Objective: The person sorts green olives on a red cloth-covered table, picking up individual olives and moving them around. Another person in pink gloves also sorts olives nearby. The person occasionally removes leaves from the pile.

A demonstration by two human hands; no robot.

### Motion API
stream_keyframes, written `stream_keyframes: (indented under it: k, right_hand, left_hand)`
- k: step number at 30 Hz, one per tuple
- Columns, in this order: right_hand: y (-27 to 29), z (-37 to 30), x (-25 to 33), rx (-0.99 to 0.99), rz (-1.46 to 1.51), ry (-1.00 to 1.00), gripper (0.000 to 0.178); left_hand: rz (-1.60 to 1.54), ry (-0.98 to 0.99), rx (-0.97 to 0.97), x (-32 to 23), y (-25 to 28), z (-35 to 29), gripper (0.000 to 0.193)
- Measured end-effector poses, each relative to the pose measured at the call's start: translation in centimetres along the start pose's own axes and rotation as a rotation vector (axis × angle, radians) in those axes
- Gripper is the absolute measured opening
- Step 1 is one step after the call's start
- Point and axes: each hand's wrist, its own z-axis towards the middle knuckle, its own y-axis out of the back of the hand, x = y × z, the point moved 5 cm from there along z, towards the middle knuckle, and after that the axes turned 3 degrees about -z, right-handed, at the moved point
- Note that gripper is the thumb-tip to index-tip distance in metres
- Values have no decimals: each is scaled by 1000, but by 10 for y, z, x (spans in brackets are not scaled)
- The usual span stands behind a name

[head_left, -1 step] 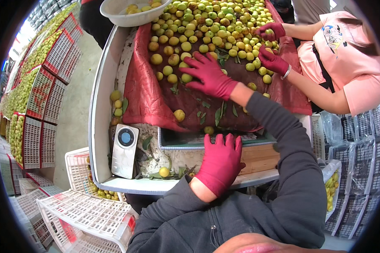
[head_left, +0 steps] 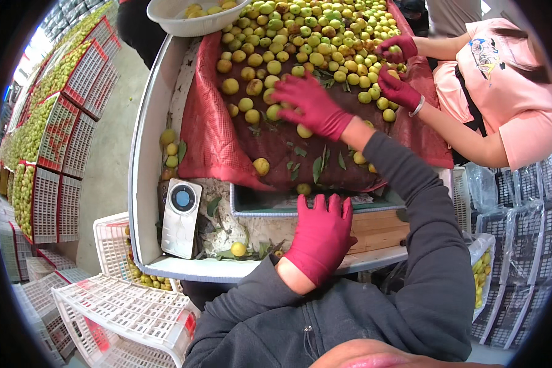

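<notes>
Round yellow-green fruits (head_left: 313,43), some with brown patches, lie crowded on a dark red cloth (head_left: 227,162). My right hand (head_left: 313,107), in a crimson glove, is over the near edge of the pile with its fingers spread; it looks slightly blurred and grips no fruit. A green fruit (head_left: 274,112) sits by its fingertips, and another fruit (head_left: 304,130) is just below the palm. My left hand (head_left: 318,239), gloved alike, rests at the near rim of a shallow dark green tray (head_left: 264,201). Its fingers are stretched out and slightly apart, with nothing visible in them.
At the right, a co-worker's two gloved hands (head_left: 400,91) handle fruit. A white bowl (head_left: 193,26) of fruit stands far left. A silver phone (head_left: 181,218) lies near left inside the pale table rim (head_left: 142,184). Crates (head_left: 126,306) stand left; loose leaves (head_left: 318,168) lie about.
My right hand has shifted slightly right and toward me, and a fruit now shows below its palm. Several fruits near my right forearm have shifted. My left hand stays put.
</notes>
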Motion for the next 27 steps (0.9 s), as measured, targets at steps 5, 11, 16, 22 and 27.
stream_keyframes:
  k: [5,11,16,22,27]
  right_hand:
    - [27,-5,-167,-237,9,-442,59]
    - [-25,8,-152,-18,-369,-814,86]
    - [-17,-42,-126,-69,-193,-455,68]
    - [16,-95,-58,75,44,-320,53]
    - [65,-130,-139,-311,-128,-541,41]
  left_hand:
    - [-33,-22,12,-8,-3,4,77]
    - [-12,28,30,-1,-4,-1,77]
    - [-10,11,12,-3,-1,-1,77]
    - [-1,24,26,0,-3,1,77]
    - [16,4,15,-1,-1,0,78]
